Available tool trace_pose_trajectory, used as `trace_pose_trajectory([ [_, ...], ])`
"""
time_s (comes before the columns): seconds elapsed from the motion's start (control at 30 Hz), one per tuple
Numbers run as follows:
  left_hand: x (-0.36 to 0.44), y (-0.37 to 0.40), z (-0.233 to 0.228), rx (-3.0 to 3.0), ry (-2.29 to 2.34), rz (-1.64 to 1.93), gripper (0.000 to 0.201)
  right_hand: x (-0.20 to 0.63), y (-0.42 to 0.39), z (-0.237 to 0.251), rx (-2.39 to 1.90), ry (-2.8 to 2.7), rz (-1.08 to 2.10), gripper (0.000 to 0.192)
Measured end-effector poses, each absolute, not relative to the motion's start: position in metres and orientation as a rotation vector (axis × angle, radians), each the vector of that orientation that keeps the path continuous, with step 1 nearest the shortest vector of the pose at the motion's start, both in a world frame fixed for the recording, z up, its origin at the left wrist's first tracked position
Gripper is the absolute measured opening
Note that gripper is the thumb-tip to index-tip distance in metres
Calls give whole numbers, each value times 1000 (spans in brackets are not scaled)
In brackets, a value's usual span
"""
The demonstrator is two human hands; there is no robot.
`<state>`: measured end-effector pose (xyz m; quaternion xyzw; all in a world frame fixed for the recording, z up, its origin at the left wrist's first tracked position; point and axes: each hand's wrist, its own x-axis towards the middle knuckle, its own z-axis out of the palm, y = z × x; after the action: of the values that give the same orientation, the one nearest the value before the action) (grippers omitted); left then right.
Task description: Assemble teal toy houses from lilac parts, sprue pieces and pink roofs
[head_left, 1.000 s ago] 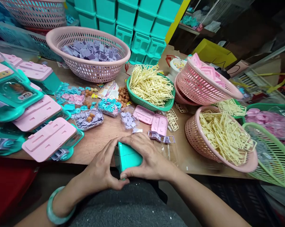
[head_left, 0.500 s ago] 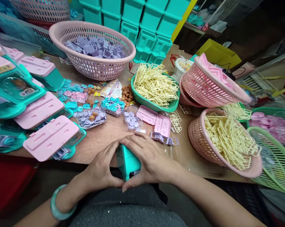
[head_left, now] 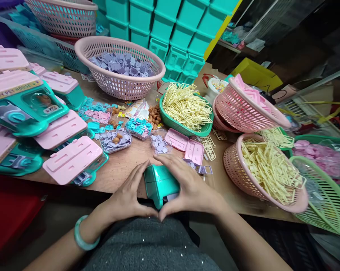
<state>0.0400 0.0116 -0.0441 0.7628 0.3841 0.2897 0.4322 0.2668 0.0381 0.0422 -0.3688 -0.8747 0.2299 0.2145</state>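
A teal plastic toy-house shell [head_left: 162,182] is held at the table's front edge, tilted, with a bit of a purple part showing at its lower right. My right hand [head_left: 192,188] wraps its right side, fingers over the top and thumb at the lower edge. Around the left side curves my left hand [head_left: 128,195], fingertips at the top corner and thumb near the right thumb. Just beyond lie two pink lids [head_left: 194,150] and a purple bracket part [head_left: 205,169]. A clear tray of purple parts [head_left: 116,140] sits farther left.
Finished-looking teal and pink toy houses [head_left: 73,160] are piled at left. Behind stands a pink basket of purple pieces [head_left: 120,84]. A green basket [head_left: 186,131] and a pink basket [head_left: 232,162] hold cream frames. Teal boxes [head_left: 162,26] are stacked at the back.
The teal shell has turned, so more of its broad side shows, and both hands have shifted slightly right in view. My left fingers have spread a little. The camera view has also shifted.
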Motion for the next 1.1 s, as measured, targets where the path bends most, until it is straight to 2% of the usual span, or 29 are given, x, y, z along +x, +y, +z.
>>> trace_pose_trajectory([
  [0.1,42,12,-44,1906,970,728,138,265,27,41,-1112,-2469,574,111],
  [0.2,43,12,-48,1927,1007,737,131,261,26,36,-1089,-2465,510,103],
  [0.37,48,9,-54,1933,1052,791,131,259,31,31,-1134,-2425,492,87],
  [0.53,52,13,-35,1874,1021,756,131,270,33,43,-1119,-2550,671,114],
  [0.73,42,23,-20,1665,1027,787,127,287,43,21,-1167,-2098,961,110],
  [0.8,40,23,-21,1489,969,800,117,289,40,0,-1160,-1821,1123,115],
  [0.87,38,22,-21,1348,894,810,97,287,33,-22,-1115,-1607,1275,126],
  [0.93,36,22,-17,1320,903,819,81,284,24,-36,-1106,-1543,1365,128],
  [1.0,33,24,-10,1459,1015,810,77,282,15,-36,-1150,-1620,1343,117],
  [1.1,28,27,4,1859,1117,721,81,280,11,-9,-1177,-1942,1081,109],
])
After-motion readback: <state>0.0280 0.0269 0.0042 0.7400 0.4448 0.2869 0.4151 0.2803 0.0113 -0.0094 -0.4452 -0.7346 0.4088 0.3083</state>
